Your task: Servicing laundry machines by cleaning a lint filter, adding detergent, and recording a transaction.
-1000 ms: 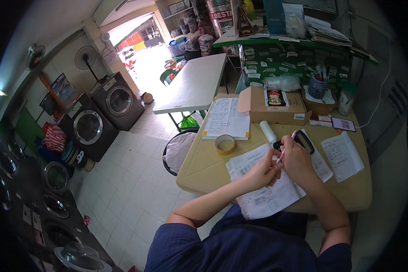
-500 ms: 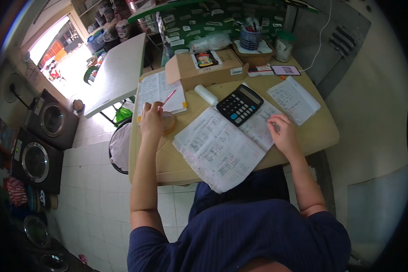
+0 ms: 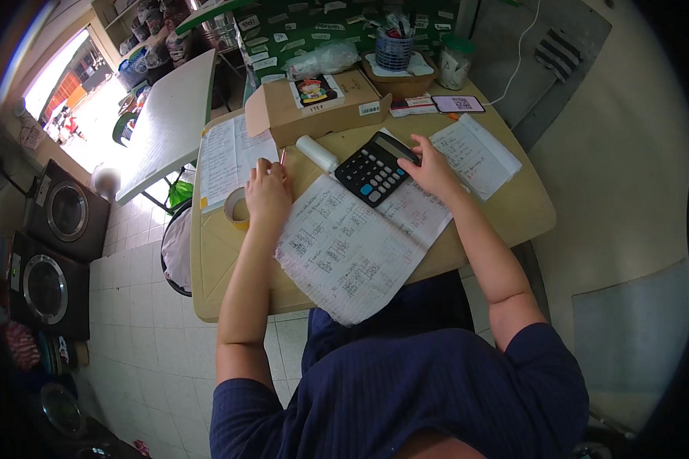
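Observation:
My left hand (image 3: 268, 191) rests on the tan table (image 3: 222, 252) and holds a red pen (image 3: 282, 157), beside a roll of tape (image 3: 235, 206). My right hand (image 3: 430, 167) lies on the right edge of a black calculator (image 3: 375, 170), fingers spread over it. A large sheet of handwritten paper (image 3: 352, 245) lies between my arms, hanging over the near table edge. A white cylinder (image 3: 316, 153) lies just left of the calculator.
An open lined notebook (image 3: 226, 157) lies at the table's left, another notebook (image 3: 478, 153) at the right. Behind stand a cardboard box (image 3: 314, 107), a phone (image 3: 458, 103), a pen cup (image 3: 394, 50). Washing machines (image 3: 61, 214) line the left; a white folding table (image 3: 168, 115) stands beyond.
My left hand has drawn back from the left notebook to beside the tape roll. My right hand has moved up from the paper onto the calculator. The view has shifted closer.

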Demonstrator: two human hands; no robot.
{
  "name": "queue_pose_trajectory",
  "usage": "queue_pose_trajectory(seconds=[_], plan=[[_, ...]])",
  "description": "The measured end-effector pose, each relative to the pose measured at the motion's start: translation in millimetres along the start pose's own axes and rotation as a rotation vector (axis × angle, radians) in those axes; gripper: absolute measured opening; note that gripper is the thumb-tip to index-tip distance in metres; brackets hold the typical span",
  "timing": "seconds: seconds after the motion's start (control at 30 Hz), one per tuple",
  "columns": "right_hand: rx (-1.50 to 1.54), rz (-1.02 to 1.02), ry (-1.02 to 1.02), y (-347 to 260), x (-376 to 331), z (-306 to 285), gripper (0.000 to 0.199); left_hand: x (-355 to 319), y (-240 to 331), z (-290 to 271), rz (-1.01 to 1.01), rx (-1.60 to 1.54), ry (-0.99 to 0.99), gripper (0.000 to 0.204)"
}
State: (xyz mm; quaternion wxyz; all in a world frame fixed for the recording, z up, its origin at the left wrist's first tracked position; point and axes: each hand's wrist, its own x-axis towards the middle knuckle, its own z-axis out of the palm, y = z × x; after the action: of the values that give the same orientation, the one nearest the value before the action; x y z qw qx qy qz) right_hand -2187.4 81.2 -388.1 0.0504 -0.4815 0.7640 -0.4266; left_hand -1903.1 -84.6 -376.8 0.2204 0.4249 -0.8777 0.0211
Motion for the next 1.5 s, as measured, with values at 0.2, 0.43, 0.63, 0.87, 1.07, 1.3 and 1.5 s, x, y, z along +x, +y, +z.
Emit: queue_pose_trajectory(seconds=[0.2,0.43,0.63,0.87,1.07,1.3,1.5], plan=[[0.236,0.254,-0.275,14.2,21.0,7.9,0.028,27.5,25.9,3.7,0.341,-0.111,-0.012,0.034],[0.55,0.323,-0.174,11.1,12.1,-4.1,0.015,59.5,24.1,21.6,0.392,-0.177,-0.287,0.04],[0.671,0.276,-0.08,-5.8,23.3,-31.1,0.015,47.8,7.0,-31.6,0.236,-0.454,0.13,0.045],[0.71,0.204,-0.369,-66.1,61.9,22.4,0.024,49.7,-105.2,-26.2,-0.2,-0.319,0.12,0.048],[0.453,0.148,-0.481,-76.2,71.6,87.2,0.025,36.3,-102.1,-25.1,-0.039,-0.029,0.154,0.047],[0.525,0.161,-0.425,-89.5,57.8,118.0,0.027,21.4,-45.1,-15.3,-0.194,-0.052,-0.303,0.022],[0.517,0.125,-0.505,-69.6,42.8,111.0,0.025,21.7,-47.3,0.4,-0.198,-0.076,-0.211,0.023]])
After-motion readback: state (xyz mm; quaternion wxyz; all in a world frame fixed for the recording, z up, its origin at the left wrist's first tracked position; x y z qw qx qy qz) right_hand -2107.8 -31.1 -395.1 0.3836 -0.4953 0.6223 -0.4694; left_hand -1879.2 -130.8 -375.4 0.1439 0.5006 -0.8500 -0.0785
